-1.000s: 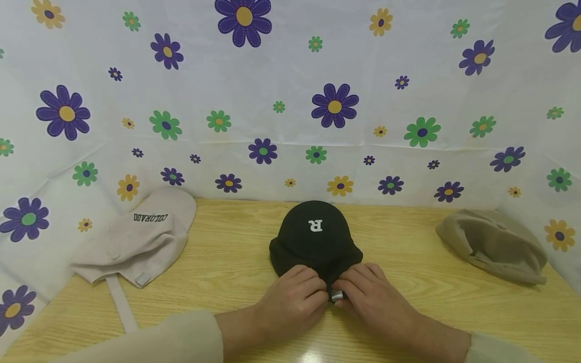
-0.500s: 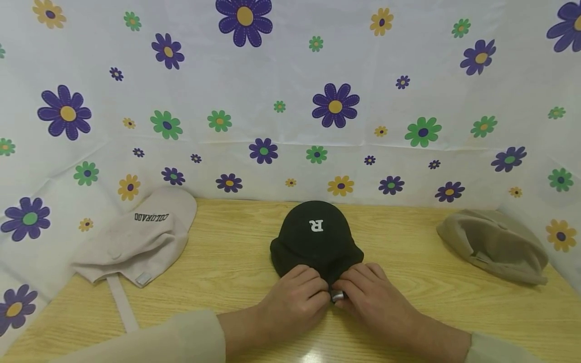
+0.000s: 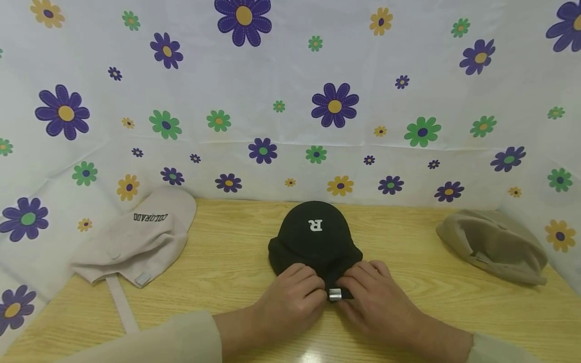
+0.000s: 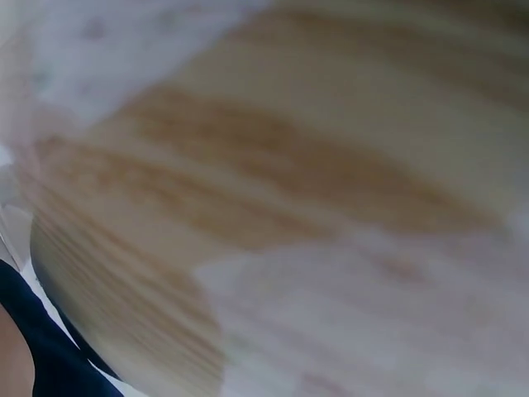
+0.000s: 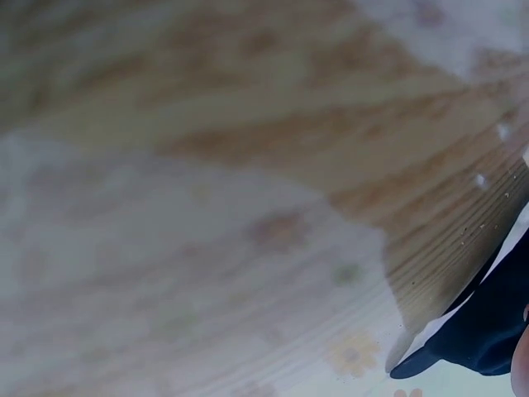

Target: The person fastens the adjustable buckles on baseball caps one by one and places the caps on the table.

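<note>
A black baseball cap (image 3: 314, 237) with a white letter R sits on the table, crown facing up and its back strap toward me. My left hand (image 3: 292, 300) grips the cap's rear edge, left of a silver buckle (image 3: 335, 294). On the right of that buckle, my right hand (image 3: 383, 302) pinches the black strap, a short length of which shows between buckle and fingers. The thumbs are mostly hidden beneath the hands. Dark cap fabric (image 4: 41, 339) shows at the lower left of the left wrist view; dark cloth (image 5: 479, 331) also appears at the lower right of the right wrist view.
A pale pink cap (image 3: 131, 242) lettered COLORADO lies at the left, its loose strap (image 3: 121, 305) trailing toward me. At the right lies a crumpled khaki cap (image 3: 495, 244). A flower-printed white cloth (image 3: 290, 65) encloses the wooden table (image 3: 236, 237) behind and at the sides.
The silver buckle has come into fuller view, and more black strap shows between it and my right fingers. My left hand has shifted slightly left. The other caps stay put.
</note>
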Demonstrator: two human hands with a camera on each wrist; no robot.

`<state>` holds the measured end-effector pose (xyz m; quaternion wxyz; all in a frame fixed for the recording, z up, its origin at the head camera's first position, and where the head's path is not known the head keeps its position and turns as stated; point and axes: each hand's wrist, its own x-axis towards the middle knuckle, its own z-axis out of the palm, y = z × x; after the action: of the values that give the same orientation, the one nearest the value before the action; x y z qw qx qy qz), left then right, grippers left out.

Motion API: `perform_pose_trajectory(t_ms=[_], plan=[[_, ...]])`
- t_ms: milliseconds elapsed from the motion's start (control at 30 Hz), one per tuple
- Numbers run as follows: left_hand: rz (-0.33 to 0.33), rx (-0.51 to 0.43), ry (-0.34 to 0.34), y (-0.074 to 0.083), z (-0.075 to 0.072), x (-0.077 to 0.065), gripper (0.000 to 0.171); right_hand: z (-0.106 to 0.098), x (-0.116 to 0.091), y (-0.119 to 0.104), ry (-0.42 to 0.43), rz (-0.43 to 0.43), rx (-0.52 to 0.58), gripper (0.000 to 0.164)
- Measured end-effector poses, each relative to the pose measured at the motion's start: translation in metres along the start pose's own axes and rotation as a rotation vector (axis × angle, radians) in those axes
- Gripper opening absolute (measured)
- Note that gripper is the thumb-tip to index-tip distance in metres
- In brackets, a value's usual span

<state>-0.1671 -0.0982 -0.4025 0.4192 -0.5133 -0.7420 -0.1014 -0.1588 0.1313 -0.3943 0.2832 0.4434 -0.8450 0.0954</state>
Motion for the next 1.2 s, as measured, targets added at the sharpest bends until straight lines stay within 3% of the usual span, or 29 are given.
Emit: perform_pose_trajectory(t_ms=[300,600,733,1000,1200], plan=[[-0.013,0.000,-0.005,-0.0018,-0.0044,-0.0007,0.012,0.0001,0.0016,0.0009,0.048,-0.030,-0.007,0.021],[0.003,0.002,0.000,-0.0039,-0.0049,-0.0056,0.019,-0.0019,0.0014,-0.0016,0.001,-0.007,0.014,0.020],[-0.011,-0.003,-0.029,-0.0034,-0.0079,-0.0076,0.026,-0.0020,0.0009,-0.0017,0.015,-0.013,0.033,0.018],[-0.021,-0.026,-0.085,-0.0014,-0.0096,-0.0096,0.007,0.0010,-0.0005,0.0011,0.065,-0.044,0.046,0.013],[-0.013,-0.040,-0.064,0.0004,-0.0061,-0.0083,0.006,0.0017,-0.0007,0.0019,0.071,-0.054,0.044,0.019]])
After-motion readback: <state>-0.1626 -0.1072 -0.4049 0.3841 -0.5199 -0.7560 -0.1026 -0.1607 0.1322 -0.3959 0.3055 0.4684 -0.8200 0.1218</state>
